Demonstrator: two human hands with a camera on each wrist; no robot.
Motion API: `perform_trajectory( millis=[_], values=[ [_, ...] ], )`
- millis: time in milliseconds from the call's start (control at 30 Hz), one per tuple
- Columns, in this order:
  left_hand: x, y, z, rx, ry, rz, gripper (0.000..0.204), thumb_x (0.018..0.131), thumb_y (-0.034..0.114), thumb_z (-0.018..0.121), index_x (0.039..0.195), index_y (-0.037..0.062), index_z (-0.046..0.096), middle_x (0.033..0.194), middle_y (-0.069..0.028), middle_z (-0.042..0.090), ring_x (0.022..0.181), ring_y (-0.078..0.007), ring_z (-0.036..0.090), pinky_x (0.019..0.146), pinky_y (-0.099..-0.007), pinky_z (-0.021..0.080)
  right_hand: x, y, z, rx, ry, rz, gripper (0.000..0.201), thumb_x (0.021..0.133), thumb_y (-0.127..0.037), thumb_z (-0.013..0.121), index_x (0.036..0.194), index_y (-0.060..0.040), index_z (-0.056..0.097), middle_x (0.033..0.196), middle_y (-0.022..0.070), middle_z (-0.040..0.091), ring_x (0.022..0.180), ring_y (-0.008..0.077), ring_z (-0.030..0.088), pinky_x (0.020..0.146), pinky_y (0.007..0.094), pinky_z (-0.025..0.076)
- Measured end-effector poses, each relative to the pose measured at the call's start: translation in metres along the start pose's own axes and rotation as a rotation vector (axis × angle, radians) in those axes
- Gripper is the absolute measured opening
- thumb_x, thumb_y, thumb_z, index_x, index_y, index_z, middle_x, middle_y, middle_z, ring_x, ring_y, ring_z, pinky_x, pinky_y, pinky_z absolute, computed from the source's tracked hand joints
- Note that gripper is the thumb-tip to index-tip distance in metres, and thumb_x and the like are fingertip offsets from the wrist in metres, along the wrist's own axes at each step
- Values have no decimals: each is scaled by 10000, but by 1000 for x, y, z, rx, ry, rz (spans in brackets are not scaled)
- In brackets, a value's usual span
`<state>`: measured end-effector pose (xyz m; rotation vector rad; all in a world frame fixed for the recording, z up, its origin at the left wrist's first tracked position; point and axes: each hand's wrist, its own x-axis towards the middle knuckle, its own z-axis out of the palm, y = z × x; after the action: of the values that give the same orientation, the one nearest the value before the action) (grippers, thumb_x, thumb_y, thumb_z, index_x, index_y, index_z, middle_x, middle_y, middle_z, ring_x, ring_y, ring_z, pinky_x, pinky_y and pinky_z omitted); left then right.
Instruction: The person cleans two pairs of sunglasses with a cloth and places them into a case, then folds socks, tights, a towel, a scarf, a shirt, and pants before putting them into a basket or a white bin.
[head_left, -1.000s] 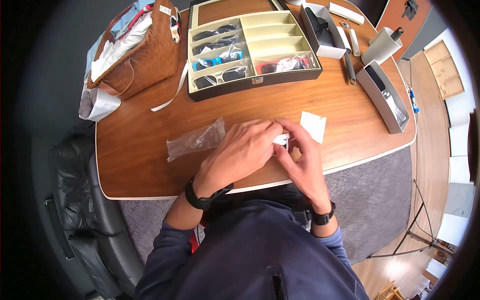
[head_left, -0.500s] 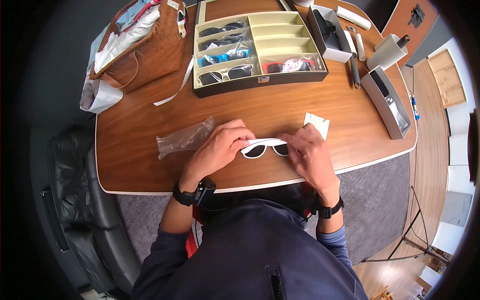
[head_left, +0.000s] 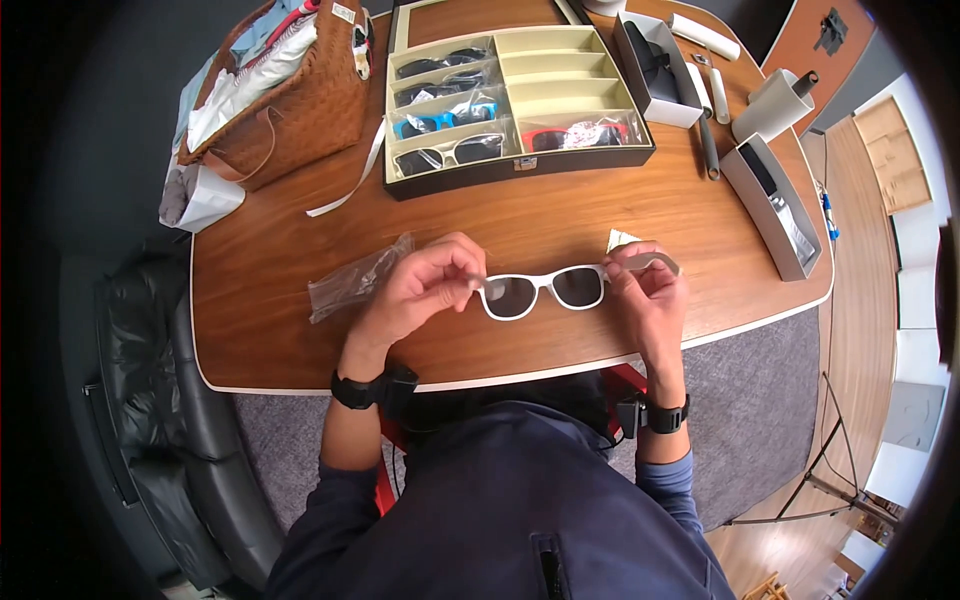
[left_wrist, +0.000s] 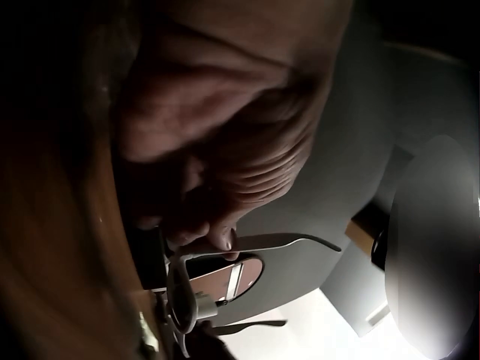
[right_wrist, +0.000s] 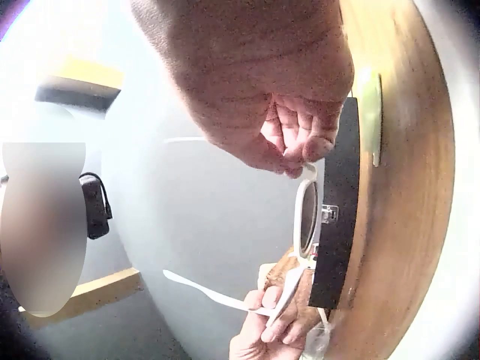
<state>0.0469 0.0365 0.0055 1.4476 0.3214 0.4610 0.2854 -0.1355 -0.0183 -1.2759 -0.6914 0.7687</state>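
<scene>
White-framed sunglasses point(head_left: 578, 288) with dark lenses are held up between both hands over the near part of the table. My left hand point(head_left: 425, 285) pinches one temple near its hinge, thumb and fingertips together; the left wrist view shows that temple point(left_wrist: 277, 241) extending past the fingers. At the other end, my right hand point(head_left: 652, 298) pinches the frame's corner by the hinge. Both temples are unfolded. A crumpled clear plastic sleeve point(head_left: 345, 285) lies beside the left hand. Behind the right hand, a small white packet point(head_left: 621, 239) is partly hidden.
Ahead stands an open display case point(head_left: 520, 165) with several sunglasses in its compartments. A woven basket point(head_left: 300, 120) of cloth is at the left. Grey boxes point(head_left: 790, 235), a white cup point(head_left: 768, 108) and a dark-handled tool point(head_left: 710, 150) lie to the right.
The hands have moved apart, and the sunglasses, mostly hidden between them at first, now show with lenses facing up and temples unfolded. The right hand has shifted right, partly covering the packet.
</scene>
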Motion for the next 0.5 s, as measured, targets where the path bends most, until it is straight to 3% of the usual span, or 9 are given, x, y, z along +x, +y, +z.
perform_trajectory(
  millis=[33, 67, 167, 200, 300, 333, 433, 467, 500],
  values=[
    [0, -4, 3, -10, 31, 33, 108, 925, -7, 710, 912, 46, 616, 1011, -21, 540, 829, -104, 523, 742, -255, 455, 0, -1, 1, -34, -5, -4, 140, 971, 56, 636, 1089, -19, 649, 976, 9, 695, 946, 79, 637, 830, 248, 507],
    [0, -9, 0, 157, 41, 50, 133, 905, -44, 720, 906, 31, 610, 1007, -20, 538, 832, -93, 529, 733, -238, 460, 1, -6, 2, -141, -4, 22, 204, 942, 60, 659, 1132, -11, 643, 1065, 77, 691, 934, 124, 653, 823, 251, 511],
    [1, -7, 4, 485, 78, 7, 138, 902, -44, 729, 909, 9, 602, 989, -24, 535, 828, -90, 538, 693, -241, 461, 0, -31, 10, -796, 44, -176, 307, 892, 83, 651, 1186, -5, 633, 1186, 159, 648, 915, 248, 661, 827, 319, 533],
    [0, -9, 4, 478, 80, -8, 143, 898, -41, 735, 912, 4, 600, 984, -24, 537, 825, -89, 541, 684, -243, 460, 0, -18, 3, -1054, 71, -398, 351, 845, 76, 642, 1187, -2, 628, 1219, 209, 589, 920, 368, 626, 823, 423, 532],
    [2, -14, 4, 482, 84, -33, 155, 893, -32, 745, 914, -6, 594, 971, -25, 543, 815, -87, 546, 662, -248, 458, -3, -1, -16, -1248, 117, -413, 337, 839, 58, 644, 1170, 1, 620, 1130, 210, 601, 957, 400, 615, 825, 492, 514],
    [2, -13, 4, 501, 89, -34, 154, 895, -29, 745, 912, -6, 593, 967, -25, 546, 811, -88, 546, 660, -250, 457, -7, -1, -16, -1253, 164, -336, 267, 823, 33, 674, 1085, 3, 630, 997, 214, 611, 907, 404, 629, 778, 499, 516],
    [1, -9, 8, 541, 84, -14, 157, 891, -30, 742, 906, -6, 588, 959, -34, 559, 808, -106, 557, 667, -261, 464, -28, -20, 1, -1077, -16, -73, 207, 807, 26, 690, 1004, -8, 639, 901, 203, 627, 843, 413, 639, 723, 498, 524],
    [2, -7, 11, 551, 77, -2, 158, 888, -33, 742, 904, -6, 587, 957, -39, 564, 809, -114, 563, 672, -265, 467, -31, -14, 15, -952, -108, -333, 192, 792, 20, 701, 972, -19, 649, 847, 186, 627, 790, 405, 644, 678, 489, 527],
    [2, -6, 15, 557, 62, 2, 161, 882, -36, 743, 902, -7, 586, 953, -48, 569, 809, -132, 570, 681, -272, 473, -35, -12, 32, -919, -200, -284, 235, 780, 12, 714, 1006, -17, 656, 879, 181, 634, 814, 388, 651, 685, 469, 536]
  ],
)
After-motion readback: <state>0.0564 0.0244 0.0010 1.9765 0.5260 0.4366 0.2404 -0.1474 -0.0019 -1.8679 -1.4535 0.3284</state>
